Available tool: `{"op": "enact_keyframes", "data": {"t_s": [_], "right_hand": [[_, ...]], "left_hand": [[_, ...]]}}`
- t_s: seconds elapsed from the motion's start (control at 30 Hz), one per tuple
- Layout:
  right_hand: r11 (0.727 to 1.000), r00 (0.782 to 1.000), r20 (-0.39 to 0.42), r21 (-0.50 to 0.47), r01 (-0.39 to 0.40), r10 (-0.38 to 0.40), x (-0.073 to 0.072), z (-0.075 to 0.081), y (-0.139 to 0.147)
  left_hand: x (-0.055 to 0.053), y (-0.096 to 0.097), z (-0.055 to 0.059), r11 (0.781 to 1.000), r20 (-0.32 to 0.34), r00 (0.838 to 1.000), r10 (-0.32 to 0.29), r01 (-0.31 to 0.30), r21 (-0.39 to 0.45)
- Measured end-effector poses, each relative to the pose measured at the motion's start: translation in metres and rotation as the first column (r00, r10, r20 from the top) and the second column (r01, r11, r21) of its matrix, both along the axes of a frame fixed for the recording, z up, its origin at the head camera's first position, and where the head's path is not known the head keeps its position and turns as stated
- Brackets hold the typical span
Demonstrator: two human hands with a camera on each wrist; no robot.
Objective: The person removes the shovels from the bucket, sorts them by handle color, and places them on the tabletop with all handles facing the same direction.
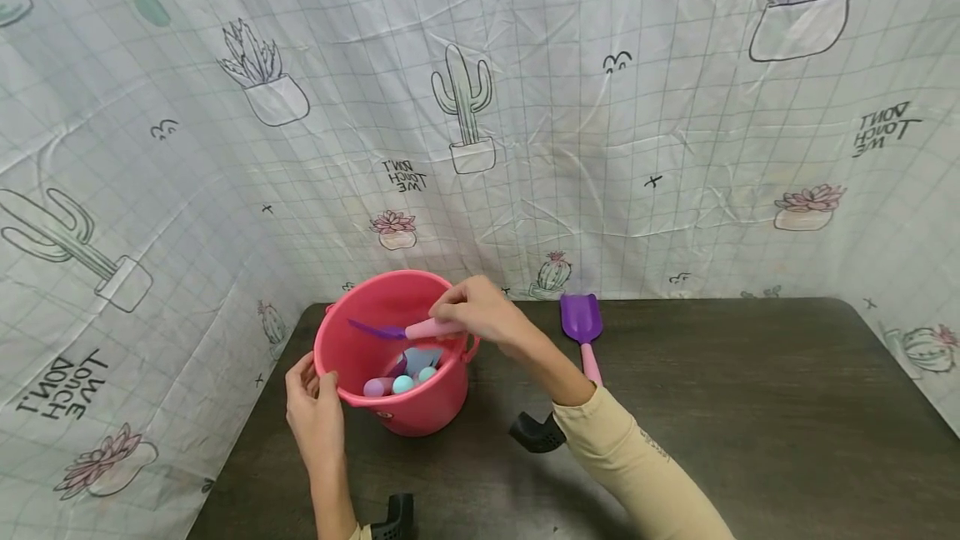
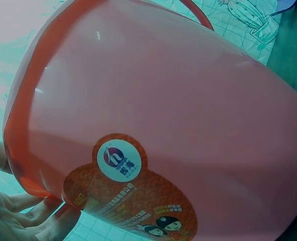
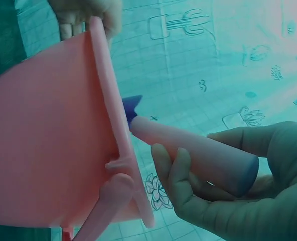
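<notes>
A pink bucket [image 1: 427, 408] stands at the left of the dark table, its mouth facing me. My left hand [image 1: 315, 415] grips its rim on the left side, thumb and fingers on either side of the edge; fingers [image 2: 53, 213] also show beside the label. Over the bucket's mouth my right hand [image 1: 480, 311] holds a toy shovel [image 1: 431, 328] by its pink handle. Its purple blade, seen nearly edge-on, points left inside the rim. Light-blue balls [image 1: 402, 384], a purple ball [image 1: 373, 387] and other purple and blue pieces lie inside the bucket.
Another purple toy shovel [image 1: 581, 319] with a pink handle lies right of the bucket, partly behind my right forearm. The bucket's handle [image 3: 106, 206] hangs along its side. A white cactus-print cloth [image 1: 540, 148] hangs behind the table [image 1: 750, 407] and at its sides.
</notes>
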State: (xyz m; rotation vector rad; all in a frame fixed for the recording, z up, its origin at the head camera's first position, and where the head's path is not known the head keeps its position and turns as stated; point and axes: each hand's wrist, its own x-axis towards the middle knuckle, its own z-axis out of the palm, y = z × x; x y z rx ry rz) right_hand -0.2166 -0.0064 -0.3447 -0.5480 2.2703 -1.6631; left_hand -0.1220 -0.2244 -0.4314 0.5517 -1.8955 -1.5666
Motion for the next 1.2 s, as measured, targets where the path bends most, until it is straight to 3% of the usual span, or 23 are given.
{"op": "enact_keyframes", "data": {"t_s": [0.17,0.3,0.47,0.67,0.93,1.07,1.2], "right_hand": [[0.988,0.987,0.162,-0.153,0.011,0.014,0.002,-0.002,0.010],[0.965,0.956,0.286,-0.263,0.008,0.070,0.005,-0.006,0.018],[0.938,0.918,0.369,-0.346,-0.009,0.145,0.007,-0.010,0.024],[0.922,0.888,0.419,-0.387,-0.012,0.188,0.007,-0.013,0.032],[0.890,0.860,0.414,-0.446,-0.096,0.300,0.008,-0.018,0.047],[0.882,0.857,0.407,-0.459,-0.108,0.317,0.009,-0.021,0.057],[0.897,0.868,0.422,-0.438,-0.057,0.261,0.010,-0.023,0.068]], "left_hand": [[-0.001,0.000,0.001,1.000,0.003,1.000,0.006,-0.006,0.004],[-0.001,0.000,0.001,1.000,0.022,1.000,0.011,-0.011,0.009],[0.000,0.000,0.000,1.000,0.021,1.000,0.011,-0.011,0.002],[0.000,0.001,0.000,1.000,0.012,1.000,0.012,-0.012,0.001],[0.001,0.002,0.002,1.000,0.018,1.000,0.020,-0.020,0.000],[0.000,0.002,0.002,1.000,0.009,1.000,0.020,-0.020,0.000],[0.000,0.002,0.001,1.000,0.009,1.000,0.015,-0.015,0.000]]}}
